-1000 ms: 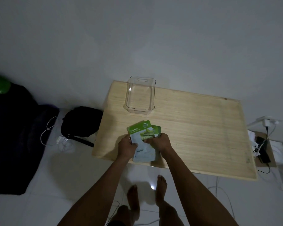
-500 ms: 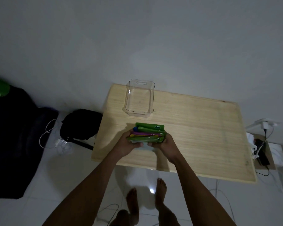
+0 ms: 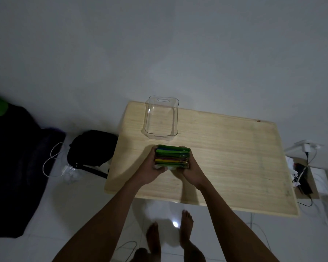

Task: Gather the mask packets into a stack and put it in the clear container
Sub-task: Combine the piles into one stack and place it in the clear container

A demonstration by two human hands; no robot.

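- Stack of mask packets [image 3: 171,156] clamped on edge between left hand [image 3: 153,168] and right hand [image 3: 190,170], short of clear container [image 3: 161,118].
- Risk: slick packets fanning out on lift; grip depth unclear in dim light.

The glossy green plastic-looking mask packets [image 3: 171,156] shine in my grip. Pale matt wooden table [image 3: 225,157], smooth see-through plastic container [image 3: 161,118], shiny white tiled floor [image 3: 80,205].

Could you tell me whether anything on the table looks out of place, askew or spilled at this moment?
Nothing stands out. The stack of mask packets is held edge-up between the left hand and right hand, fairly even. The clear container sits upright and empty on the wooden table.
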